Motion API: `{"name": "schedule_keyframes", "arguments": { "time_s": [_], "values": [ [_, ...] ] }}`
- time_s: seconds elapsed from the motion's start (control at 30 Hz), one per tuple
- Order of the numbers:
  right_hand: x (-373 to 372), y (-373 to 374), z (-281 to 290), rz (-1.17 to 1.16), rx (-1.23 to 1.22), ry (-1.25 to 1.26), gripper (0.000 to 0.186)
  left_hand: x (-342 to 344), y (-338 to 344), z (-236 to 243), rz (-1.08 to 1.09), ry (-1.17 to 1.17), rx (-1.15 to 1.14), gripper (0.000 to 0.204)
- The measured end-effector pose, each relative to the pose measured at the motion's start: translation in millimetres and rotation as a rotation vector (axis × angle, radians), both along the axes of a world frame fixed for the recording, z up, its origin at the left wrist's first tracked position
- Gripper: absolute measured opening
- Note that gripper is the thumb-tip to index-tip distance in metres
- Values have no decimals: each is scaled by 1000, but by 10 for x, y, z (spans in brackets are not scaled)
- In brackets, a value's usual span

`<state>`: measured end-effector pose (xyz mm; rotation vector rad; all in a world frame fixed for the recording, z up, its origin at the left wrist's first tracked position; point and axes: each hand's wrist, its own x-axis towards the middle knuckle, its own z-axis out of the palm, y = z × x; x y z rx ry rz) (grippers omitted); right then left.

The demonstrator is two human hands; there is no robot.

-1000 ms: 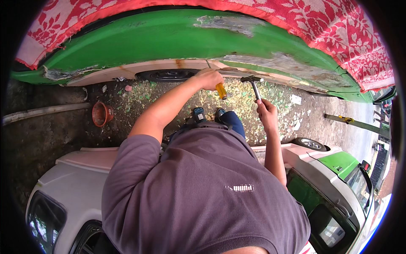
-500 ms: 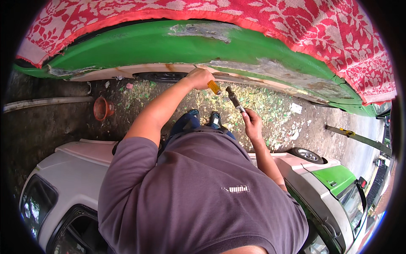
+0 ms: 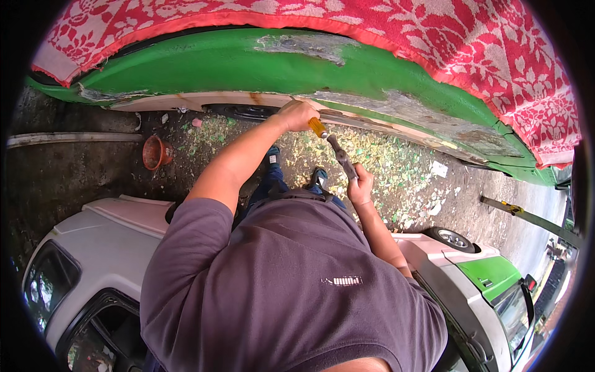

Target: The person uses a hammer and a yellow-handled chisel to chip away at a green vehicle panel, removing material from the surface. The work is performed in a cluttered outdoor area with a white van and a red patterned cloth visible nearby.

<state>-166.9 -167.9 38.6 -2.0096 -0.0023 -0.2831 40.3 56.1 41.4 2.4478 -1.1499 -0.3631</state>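
Note:
My left hand is closed around a yellow-handled tool, held against the lower side of the green car body. Its blade is hidden, so I cannot tell a chisel from a screwdriver. In my closed right hand is a hammer. The hammer's head meets, or nearly meets, the butt of the yellow handle. Beside my left hand, bare grey patches and a scraped strip run along the green panel, with pale pink and rust below.
A red patterned cloth covers the car's top. Yellow and green paint chips litter the ground around my feet. An orange bucket stands left. Behind me is a white, pink and green vehicle. A long bar lies to the right.
The hammer has swung up to the butt of the yellow handle, closing the gap between them. My left hand stays at the panel; the view has shifted slightly.

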Motion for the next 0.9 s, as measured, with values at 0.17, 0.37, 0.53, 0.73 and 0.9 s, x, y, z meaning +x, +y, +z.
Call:
{"name": "schedule_keyframes", "arguments": {
  "time_s": [0.17, 0.37, 0.53, 0.73, 0.9],
  "values": [
    [1, -16, -106, -71, 75, 96, 39, -33, 18, -15, 4, 11, -7, 12],
    [-101, -72, -202, -68, 296, 269, 35, -2, -75, 13, 15, 52, 5, 8],
    [-97, -149, -171, -129, 319, 289, 39, -20, -133, 139, 14, 100, 173, 6],
    [-146, -164, -102, -173, 446, 239, 44, 32, -254, 207, 62, 101, 200, 7],
    [7, -40, -252, -211, 383, 268, 50, 118, -378, 189, 164, 150, 187, 9]
  ]
}}
